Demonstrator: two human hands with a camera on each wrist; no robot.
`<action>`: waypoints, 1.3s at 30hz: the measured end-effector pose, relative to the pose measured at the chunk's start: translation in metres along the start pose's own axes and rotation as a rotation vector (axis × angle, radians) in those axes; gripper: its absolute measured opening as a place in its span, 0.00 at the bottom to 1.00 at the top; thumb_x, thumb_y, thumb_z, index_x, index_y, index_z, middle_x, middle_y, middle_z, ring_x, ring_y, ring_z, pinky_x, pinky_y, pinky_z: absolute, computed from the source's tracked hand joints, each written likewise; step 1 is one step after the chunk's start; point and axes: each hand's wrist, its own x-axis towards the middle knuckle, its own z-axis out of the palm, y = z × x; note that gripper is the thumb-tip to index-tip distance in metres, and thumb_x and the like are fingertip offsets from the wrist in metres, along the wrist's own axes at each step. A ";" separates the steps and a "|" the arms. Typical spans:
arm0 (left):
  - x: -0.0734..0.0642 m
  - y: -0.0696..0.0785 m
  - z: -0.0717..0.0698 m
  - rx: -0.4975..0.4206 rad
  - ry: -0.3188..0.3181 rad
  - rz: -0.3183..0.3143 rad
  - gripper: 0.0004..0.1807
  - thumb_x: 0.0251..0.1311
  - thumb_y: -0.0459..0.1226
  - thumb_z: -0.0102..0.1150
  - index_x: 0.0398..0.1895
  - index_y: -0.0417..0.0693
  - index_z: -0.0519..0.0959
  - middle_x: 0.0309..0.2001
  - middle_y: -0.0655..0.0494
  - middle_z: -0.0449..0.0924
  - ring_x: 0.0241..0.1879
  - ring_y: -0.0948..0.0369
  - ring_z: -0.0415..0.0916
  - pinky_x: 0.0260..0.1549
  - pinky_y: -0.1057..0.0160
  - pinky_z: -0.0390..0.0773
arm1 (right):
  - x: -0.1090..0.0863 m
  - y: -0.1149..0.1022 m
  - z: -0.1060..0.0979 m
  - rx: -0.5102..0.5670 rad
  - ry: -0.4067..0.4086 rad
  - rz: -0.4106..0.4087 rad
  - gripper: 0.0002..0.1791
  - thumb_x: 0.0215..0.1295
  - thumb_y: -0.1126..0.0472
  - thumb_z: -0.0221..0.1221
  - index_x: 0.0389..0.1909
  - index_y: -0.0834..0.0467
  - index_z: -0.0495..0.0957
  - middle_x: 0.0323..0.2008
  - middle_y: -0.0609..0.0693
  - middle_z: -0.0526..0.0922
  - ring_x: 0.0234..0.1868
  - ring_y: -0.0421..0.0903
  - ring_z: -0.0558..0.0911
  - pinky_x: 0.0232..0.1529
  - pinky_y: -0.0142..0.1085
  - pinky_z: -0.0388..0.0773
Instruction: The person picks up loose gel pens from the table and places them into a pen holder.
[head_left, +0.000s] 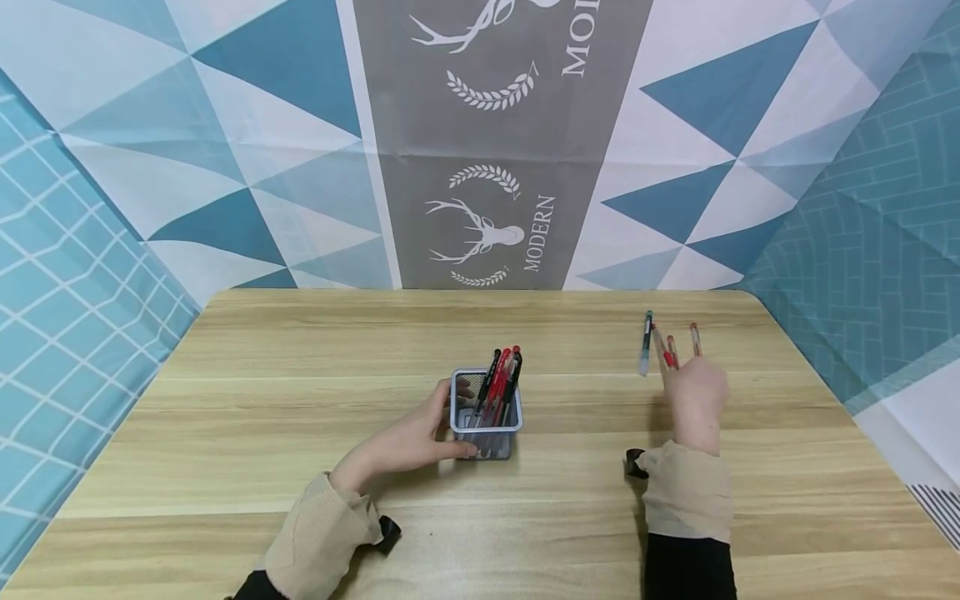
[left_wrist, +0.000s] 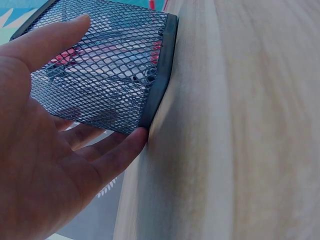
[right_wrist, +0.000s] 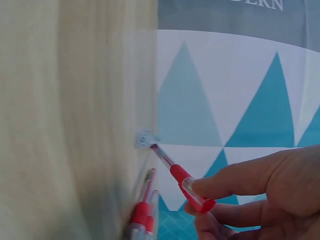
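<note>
My left hand [head_left: 401, 442] holds a mesh pen holder [head_left: 483, 443] from its left side, thumb on the near face and fingers round the back. In the left wrist view, a fingertip touches its dark base rim [left_wrist: 159, 95]. Several black and red pens [head_left: 497, 387] lean inside it. At the right, my right hand [head_left: 697, 396] pinches a red pen [right_wrist: 182, 176] between thumb and fingers, as the right wrist view shows. Two more red pens [right_wrist: 141, 212] lie beside it, and a dark pen [head_left: 646, 343] with a clear end lies to the left.
A wood-grain table [head_left: 300, 350] lies under both hands. Behind it hangs a patterned cloth [head_left: 480, 150] with triangles and a deer print. Blue tiled-pattern cloth [head_left: 67, 317] flanks the left side.
</note>
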 end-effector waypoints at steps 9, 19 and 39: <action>0.000 0.000 0.000 0.002 -0.002 -0.014 0.49 0.46 0.46 0.67 0.66 0.55 0.45 0.54 0.52 0.70 0.55 0.58 0.69 0.60 0.51 0.61 | -0.004 -0.007 -0.011 0.196 0.280 0.068 0.21 0.62 0.61 0.44 0.30 0.76 0.77 0.34 0.73 0.73 0.41 0.66 0.71 0.37 0.54 0.68; 0.000 -0.001 0.001 -0.002 -0.008 -0.010 0.49 0.46 0.46 0.67 0.66 0.56 0.44 0.53 0.52 0.71 0.54 0.59 0.69 0.60 0.52 0.62 | -0.007 -0.011 -0.020 0.332 0.453 0.109 0.20 0.67 0.61 0.44 0.43 0.76 0.74 0.39 0.72 0.74 0.45 0.66 0.70 0.47 0.55 0.67; -0.001 0.001 0.000 -0.006 -0.007 -0.006 0.51 0.46 0.46 0.67 0.67 0.55 0.43 0.54 0.52 0.71 0.54 0.58 0.69 0.60 0.52 0.62 | -0.024 -0.025 -0.041 0.478 0.640 -0.021 0.22 0.66 0.51 0.48 0.45 0.66 0.77 0.36 0.63 0.82 0.35 0.57 0.78 0.34 0.37 0.69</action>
